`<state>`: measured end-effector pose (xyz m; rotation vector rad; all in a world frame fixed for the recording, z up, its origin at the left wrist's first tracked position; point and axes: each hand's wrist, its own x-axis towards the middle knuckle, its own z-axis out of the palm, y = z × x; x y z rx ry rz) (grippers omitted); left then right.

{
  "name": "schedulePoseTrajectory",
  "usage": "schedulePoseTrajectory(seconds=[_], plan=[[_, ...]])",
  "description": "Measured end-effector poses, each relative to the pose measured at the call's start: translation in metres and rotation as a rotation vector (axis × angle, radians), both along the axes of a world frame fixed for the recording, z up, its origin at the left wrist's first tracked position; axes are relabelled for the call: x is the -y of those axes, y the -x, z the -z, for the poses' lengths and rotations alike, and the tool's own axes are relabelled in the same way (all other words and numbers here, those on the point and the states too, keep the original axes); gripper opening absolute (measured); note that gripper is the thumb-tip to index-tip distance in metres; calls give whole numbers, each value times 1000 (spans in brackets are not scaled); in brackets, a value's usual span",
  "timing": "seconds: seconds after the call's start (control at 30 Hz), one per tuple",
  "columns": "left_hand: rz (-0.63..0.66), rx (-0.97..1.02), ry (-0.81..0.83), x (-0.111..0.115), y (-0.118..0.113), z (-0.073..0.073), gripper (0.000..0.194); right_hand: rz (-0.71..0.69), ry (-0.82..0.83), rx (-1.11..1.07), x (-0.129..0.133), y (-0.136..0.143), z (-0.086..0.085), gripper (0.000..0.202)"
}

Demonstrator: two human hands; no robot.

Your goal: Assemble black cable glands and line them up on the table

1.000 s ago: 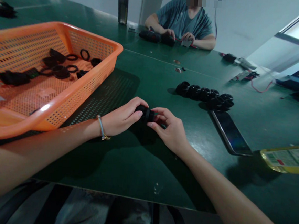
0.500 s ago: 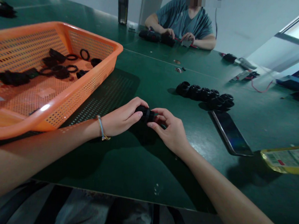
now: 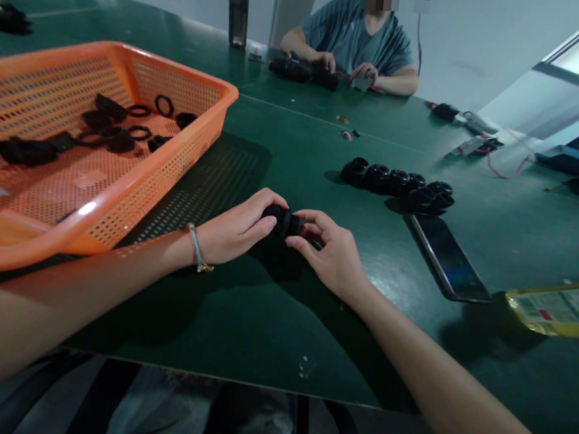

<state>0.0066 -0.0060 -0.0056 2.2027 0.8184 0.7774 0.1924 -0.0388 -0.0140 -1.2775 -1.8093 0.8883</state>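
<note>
A round black part (image 3: pixel 283 222) is held just over the green table (image 3: pixel 280 336) between my two hands. My left hand (image 3: pixel 243 225) grips its left end with thumb and fingers. The thumb and fingertips of my right hand (image 3: pixel 327 250) pinch its right end. Several similar black parts (image 3: pixel 397 182) stand in a cluster farther back on the right. To the left, an orange basket (image 3: pixel 172 174) holds black rings and other dark parts (image 3: pixel 116 139).
A phone (image 3: pixel 449 258) lies right of my right hand, with a yellow packet (image 3: pixel 558 306) at the right edge. Across the table a person (image 3: pixel 361 42) handles small parts beside a dark tool (image 3: pixel 290 68). A dark bottle (image 3: pixel 238 9) stands at the back.
</note>
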Motion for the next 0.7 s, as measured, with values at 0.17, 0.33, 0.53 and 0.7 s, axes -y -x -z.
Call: schedulePoseTrajectory(seconds=[0.17, 0.33, 0.53, 0.7], plan=[[6, 3, -15, 0, 0, 0, 26, -3, -1, -2, 0, 0, 0, 22], [10, -1, -22, 0, 0, -1, 28, -5, -10, 8, 0, 0, -1, 22], [13, -16, -31, -1, 0, 0, 27, -53, -67, 5, 2, 0, -1, 25], [11, -13, -31, -1, -1, 1, 25, -30, -82, 30, 1, 0, 2, 35]])
